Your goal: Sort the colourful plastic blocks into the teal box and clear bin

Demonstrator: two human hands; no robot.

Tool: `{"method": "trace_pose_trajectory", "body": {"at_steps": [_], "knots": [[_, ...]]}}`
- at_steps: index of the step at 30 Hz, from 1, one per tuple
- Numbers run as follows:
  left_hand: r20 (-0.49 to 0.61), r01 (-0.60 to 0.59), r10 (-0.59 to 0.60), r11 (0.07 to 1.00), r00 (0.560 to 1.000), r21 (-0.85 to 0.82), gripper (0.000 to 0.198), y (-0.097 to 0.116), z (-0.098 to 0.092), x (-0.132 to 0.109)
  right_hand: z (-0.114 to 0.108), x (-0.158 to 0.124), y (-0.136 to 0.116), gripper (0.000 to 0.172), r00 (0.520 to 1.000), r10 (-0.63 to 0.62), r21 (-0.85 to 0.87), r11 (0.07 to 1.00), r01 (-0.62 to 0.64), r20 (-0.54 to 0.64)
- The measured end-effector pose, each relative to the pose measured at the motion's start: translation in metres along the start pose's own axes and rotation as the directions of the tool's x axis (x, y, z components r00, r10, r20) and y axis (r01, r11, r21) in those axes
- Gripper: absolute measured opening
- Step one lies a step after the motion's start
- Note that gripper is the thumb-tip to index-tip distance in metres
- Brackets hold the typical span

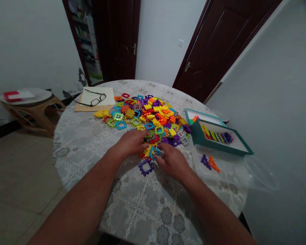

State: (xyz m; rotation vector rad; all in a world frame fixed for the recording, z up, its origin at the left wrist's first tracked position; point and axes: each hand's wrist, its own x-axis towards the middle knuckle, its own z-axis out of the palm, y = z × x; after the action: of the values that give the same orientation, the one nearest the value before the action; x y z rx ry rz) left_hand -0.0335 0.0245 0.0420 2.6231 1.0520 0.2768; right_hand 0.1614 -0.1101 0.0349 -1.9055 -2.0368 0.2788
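A heap of colourful plastic interlocking pieces (148, 115) covers the middle of a round table (91, 143) under a lace-patterned cloth. My left hand (131, 143) rests knuckles up at the heap's near edge, its fingers curled among the pieces. My right hand (172, 160) lies beside it, fingertips pinching a small blue piece (154, 151). A purple square frame piece (146, 166) lies on the cloth just in front of both hands.
A teal box (219, 144) with a row of sorted pieces and its lid (202, 117) stand at the right. A clear plastic tray (232, 170) holds a purple and an orange piece. Glasses (93, 98) lie on paper at the back left. A stool (30, 109) stands left.
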Motion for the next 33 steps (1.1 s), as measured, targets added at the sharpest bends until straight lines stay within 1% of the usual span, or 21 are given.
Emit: {"method": "trace_pose_trajectory", "body": {"at_steps": [2,4,6,8,11,14,15,17,20,22,23,26,29,33], "knots": [[0.05,0.011,-0.011,1.0,0.999,-0.008,0.054,-0.001,0.0,-0.002,0.016,-0.001,-0.001,0.038,1.0,-0.004,-0.001,1.0,0.004,0.002],[0.079,0.008,-0.005,0.999,0.997,-0.038,0.063,-0.002,0.001,-0.002,0.026,-0.002,0.002,0.042,1.0,-0.014,0.035,0.999,0.015,-0.009],[0.088,0.004,0.004,0.996,0.996,-0.087,0.068,-0.002,0.002,-0.002,0.03,-0.003,0.006,0.04,0.999,-0.036,0.07,0.997,0.037,-0.015],[0.098,0.001,0.014,0.988,0.995,-0.153,0.069,-0.001,0.002,-0.001,0.032,-0.005,0.01,0.037,0.998,-0.064,0.073,0.995,0.064,-0.007],[0.1,-0.036,0.065,0.965,0.993,-0.26,0.059,0.002,0.002,0.0,0.033,-0.005,0.015,0.031,0.996,-0.092,0.078,0.993,0.093,-0.016],[0.076,-0.08,0.112,0.937,0.991,-0.34,0.036,0.007,0.003,0.002,0.032,-0.003,0.019,0.019,0.993,-0.105,0.151,0.982,0.112,-0.054],[0.067,-0.081,0.112,0.929,0.991,-0.36,0.029,0.009,0.003,0.003,0.03,-0.002,0.02,0.015,0.993,-0.095,0.183,0.977,0.106,-0.064],[0.043,-0.068,0.092,0.916,0.995,-0.396,0.021,0.012,0.004,0.005,0.026,-0.001,0.023,0.014,0.996,-0.038,0.262,0.963,0.057,-0.077],[-0.001,-0.037,0.04,0.899,0.999,-0.436,0.021,0.015,0.007,0.009,0.018,-0.001,0.026,0.015,0.993,0.1,0.377,0.924,-0.068,-0.067],[-0.017,-0.021,0.015,0.889,1.0,-0.458,0.021,0.015,0.009,0.01,0.015,-0.001,0.028,0.015,0.985,0.163,0.401,0.907,-0.129,-0.051],[-0.019,-0.012,0.004,0.882,1.0,-0.471,0.02,0.016,0.01,0.011,0.014,-0.001,0.029,0.015,0.984,0.175,0.399,0.906,-0.142,-0.046],[-0.016,0.001,-0.011,0.843,1.0,-0.537,0.017,0.019,0.011,0.012,0.015,0.0,0.03,0.018,0.986,0.157,0.408,0.905,-0.121,-0.056],[-0.001,0.004,-0.006,0.794,1.0,-0.607,0.019,0.024,0.01,0.011,0.018,0.0,0.029,0.024,0.988,0.133,0.445,0.891,-0.086,-0.076],[0.032,0.04,-0.024,0.717,0.999,-0.696,0.021,0.03,0.01,0.011,0.023,0.001,0.032,0.028,0.985,0.155,0.525,0.846,-0.095,-0.072]]}}
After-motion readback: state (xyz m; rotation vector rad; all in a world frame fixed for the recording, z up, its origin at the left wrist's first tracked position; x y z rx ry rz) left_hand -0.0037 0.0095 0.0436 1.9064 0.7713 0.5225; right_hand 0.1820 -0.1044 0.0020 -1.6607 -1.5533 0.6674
